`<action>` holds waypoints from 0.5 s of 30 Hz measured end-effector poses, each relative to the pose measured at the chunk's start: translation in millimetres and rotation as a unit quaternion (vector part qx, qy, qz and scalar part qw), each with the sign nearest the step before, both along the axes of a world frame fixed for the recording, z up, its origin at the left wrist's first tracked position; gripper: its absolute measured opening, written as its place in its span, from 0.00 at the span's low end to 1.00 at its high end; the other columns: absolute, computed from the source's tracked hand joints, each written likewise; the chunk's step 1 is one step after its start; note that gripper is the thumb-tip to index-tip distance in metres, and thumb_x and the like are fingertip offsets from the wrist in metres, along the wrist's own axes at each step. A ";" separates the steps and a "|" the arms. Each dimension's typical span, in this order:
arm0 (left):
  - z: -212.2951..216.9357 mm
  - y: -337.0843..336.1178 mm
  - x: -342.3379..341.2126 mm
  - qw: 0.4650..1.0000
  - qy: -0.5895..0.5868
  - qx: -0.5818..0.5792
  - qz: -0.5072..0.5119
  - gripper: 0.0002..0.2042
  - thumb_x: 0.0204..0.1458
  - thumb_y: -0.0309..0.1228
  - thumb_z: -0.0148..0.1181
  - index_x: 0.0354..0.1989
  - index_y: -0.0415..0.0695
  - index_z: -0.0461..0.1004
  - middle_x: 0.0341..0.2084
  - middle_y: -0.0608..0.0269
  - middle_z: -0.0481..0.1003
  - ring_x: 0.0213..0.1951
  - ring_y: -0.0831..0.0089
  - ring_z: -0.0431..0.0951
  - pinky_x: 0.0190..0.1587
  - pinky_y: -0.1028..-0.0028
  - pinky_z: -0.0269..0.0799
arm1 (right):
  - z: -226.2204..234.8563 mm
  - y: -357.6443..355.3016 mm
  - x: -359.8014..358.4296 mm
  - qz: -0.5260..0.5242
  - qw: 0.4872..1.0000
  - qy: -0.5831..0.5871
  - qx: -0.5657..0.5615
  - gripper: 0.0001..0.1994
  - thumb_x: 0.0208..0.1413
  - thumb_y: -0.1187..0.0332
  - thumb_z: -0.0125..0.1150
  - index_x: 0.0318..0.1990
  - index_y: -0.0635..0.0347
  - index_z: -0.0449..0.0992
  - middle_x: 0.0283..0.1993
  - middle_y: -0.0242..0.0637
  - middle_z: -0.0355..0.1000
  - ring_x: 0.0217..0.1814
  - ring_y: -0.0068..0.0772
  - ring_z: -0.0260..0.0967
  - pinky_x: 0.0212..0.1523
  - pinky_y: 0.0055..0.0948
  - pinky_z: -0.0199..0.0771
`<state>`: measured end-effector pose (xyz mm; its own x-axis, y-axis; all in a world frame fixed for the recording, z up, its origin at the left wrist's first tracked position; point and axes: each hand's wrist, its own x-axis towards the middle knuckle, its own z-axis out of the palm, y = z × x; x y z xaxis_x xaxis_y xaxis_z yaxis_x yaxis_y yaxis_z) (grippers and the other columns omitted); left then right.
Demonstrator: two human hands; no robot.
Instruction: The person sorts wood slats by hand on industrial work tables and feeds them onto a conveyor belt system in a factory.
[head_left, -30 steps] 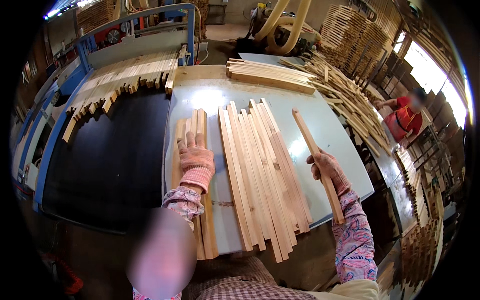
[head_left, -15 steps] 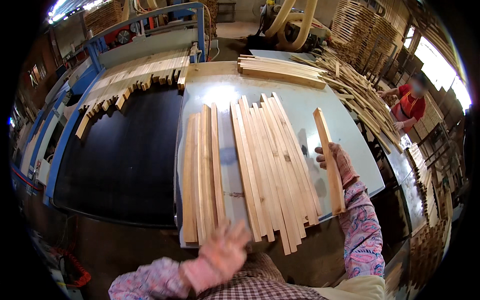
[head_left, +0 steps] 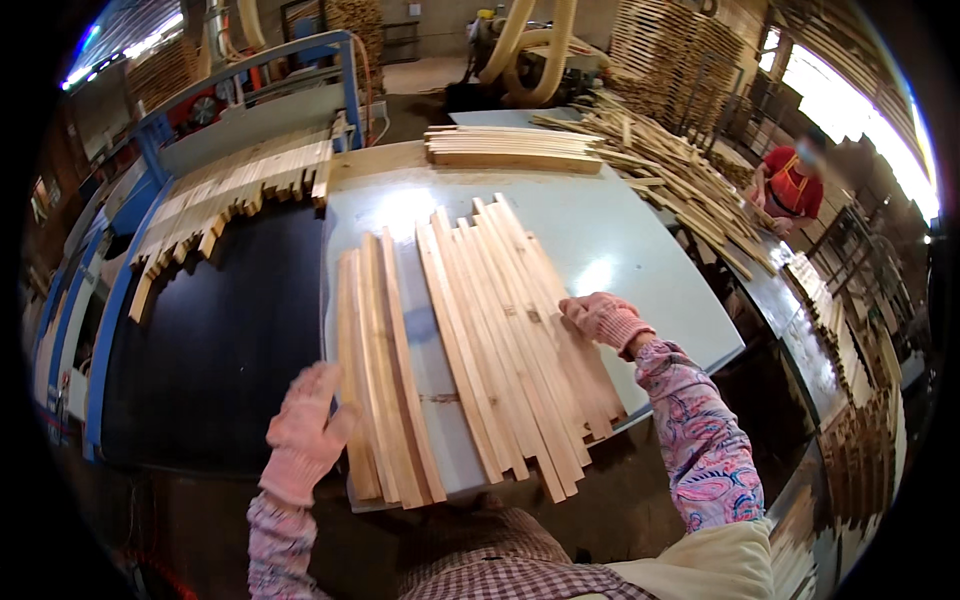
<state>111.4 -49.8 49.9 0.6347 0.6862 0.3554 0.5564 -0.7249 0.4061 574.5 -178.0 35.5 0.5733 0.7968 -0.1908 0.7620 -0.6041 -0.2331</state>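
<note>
My left hand (head_left: 308, 435), in a pink glove, is open with its fingers stretched forward and thumb apart. It is beside the left edge of a small group of wooden strips (head_left: 385, 370). My right hand (head_left: 607, 322), also gloved, has its fingers bent and closed at the right edge of a larger group of strips (head_left: 495, 340). A wooden strip (head_left: 588, 385) lies there under its fingers, flush with the group. Both groups lie lengthwise on a pale, shiny table (head_left: 655, 270), their near ends uneven and some jutting past its edge. The right fingertips are partly hidden.
A black conveyor belt (head_left: 230, 350) runs on the left into a blue-framed machine (head_left: 250, 80), with a row of strips (head_left: 235, 190) on it. Stacked strips (head_left: 515, 150) sit at the table's far edge. Beyond a loose strip pile (head_left: 680, 180) stands a person in red (head_left: 790, 185).
The strip my right hand held up on edge now lies against the larger group's right side. My left hand has swung left and forward, from the near ends to beside the small group.
</note>
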 end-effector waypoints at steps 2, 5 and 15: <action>-40.2 24.3 31.8 0.987 0.134 0.027 0.089 0.35 0.58 0.48 0.61 0.71 0.44 0.61 0.64 0.42 0.67 0.66 0.48 0.66 0.66 0.60 0.65 | 1.8 -5.5 -6.3 0.024 1.000 0.015 -0.009 0.20 0.64 0.50 0.54 0.59 0.44 0.77 0.54 0.39 0.79 0.56 0.42 0.77 0.56 0.37 0.77; -52.7 26.4 70.3 0.976 0.072 -0.188 0.087 0.42 0.58 0.58 0.56 0.75 0.45 0.54 0.70 0.36 0.58 0.72 0.45 0.56 0.72 0.59 0.56 | 9.2 -11.2 -19.9 -0.038 0.998 0.045 0.038 0.21 0.65 0.48 0.52 0.58 0.46 0.78 0.54 0.39 0.79 0.57 0.42 0.76 0.57 0.38 0.75; -51.8 32.5 109.7 0.661 -0.465 -0.585 0.067 0.34 0.57 0.35 0.65 0.69 0.36 0.59 0.35 0.64 0.74 0.26 0.80 0.69 0.30 0.79 0.71 | -18.0 -19.9 -11.3 -0.094 0.981 0.121 0.116 0.26 0.67 0.42 0.47 0.60 0.47 0.79 0.50 0.44 0.81 0.54 0.44 0.78 0.57 0.40 0.75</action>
